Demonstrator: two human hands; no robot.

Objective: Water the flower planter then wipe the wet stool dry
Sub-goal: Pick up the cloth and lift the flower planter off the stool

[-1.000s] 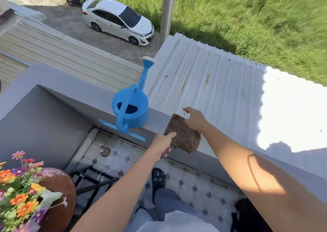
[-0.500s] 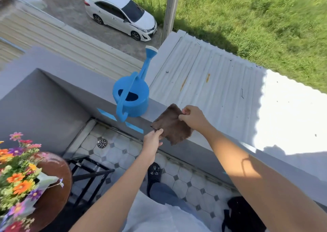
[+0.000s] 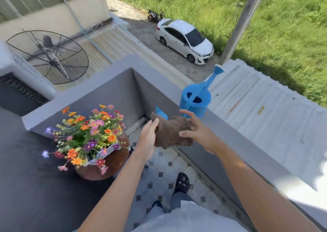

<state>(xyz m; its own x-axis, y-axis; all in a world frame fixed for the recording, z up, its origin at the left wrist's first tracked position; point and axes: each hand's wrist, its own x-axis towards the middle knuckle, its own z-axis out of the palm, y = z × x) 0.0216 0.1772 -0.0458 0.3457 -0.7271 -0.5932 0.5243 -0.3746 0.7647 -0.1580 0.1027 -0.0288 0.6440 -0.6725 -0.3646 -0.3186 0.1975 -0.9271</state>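
Observation:
A brown cloth (image 3: pixel 172 132) hangs in front of me over the tiled balcony floor. My left hand (image 3: pixel 149 134) grips its left edge. My right hand (image 3: pixel 197 131) is at its right side with fingers spread, and whether it touches the cloth I cannot tell. A blue watering can (image 3: pixel 196 99) stands on the grey parapet ledge (image 3: pixel 235 139), just behind my right hand. The flower planter (image 3: pixel 86 134), full of orange, pink and purple flowers, rests on a round brown stool (image 3: pixel 116 159) to the left of my hands.
The grey parapet wall (image 3: pixel 115 90) encloses the balcony corner. Patterned floor tiles (image 3: pixel 164 171) and my shoe (image 3: pixel 182 182) are below. A corrugated roof (image 3: pixel 261 107), a satellite dish (image 3: pixel 51 56) and a white car (image 3: pixel 185 38) lie beyond the ledge.
My view has swung left, bringing the planter and stool closer to centre. The cloth has come off the ledge toward the left; my right hand's fingers have spread apart while my left keeps its grip.

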